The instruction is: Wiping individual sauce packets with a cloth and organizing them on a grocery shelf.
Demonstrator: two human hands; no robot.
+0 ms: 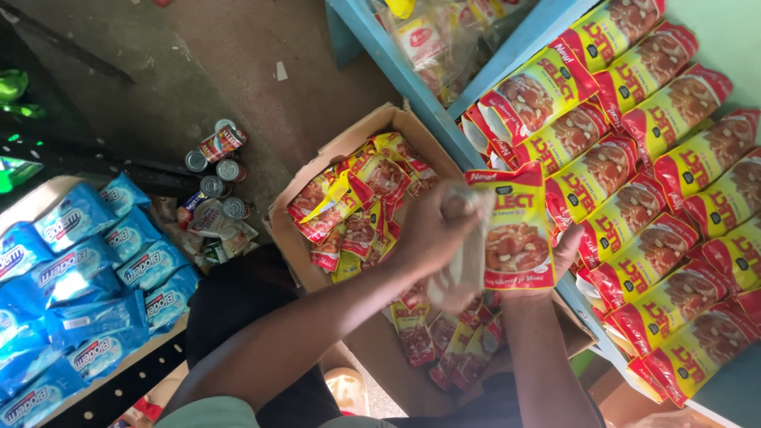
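Left hand (pixel 432 230) closed on crumpled pale cloth (pixel 464 265), pressed against front of red-and-yellow food pouch (pixel 515 234). Right hand (pixel 564 250) behind pouch, gripping it upright betw. cardboard box (pixel 333 154) of like pouches & blue shelf (pixel 412 75) w/ stacked rows. Blue packs (pixel 87 277) at left.

A blue shelf (pixel 412 79) carries rows of red-and-yellow pouches (pixel 634 198); tin cans (pixel 218 162) stand on the floor (pixel 198 63)
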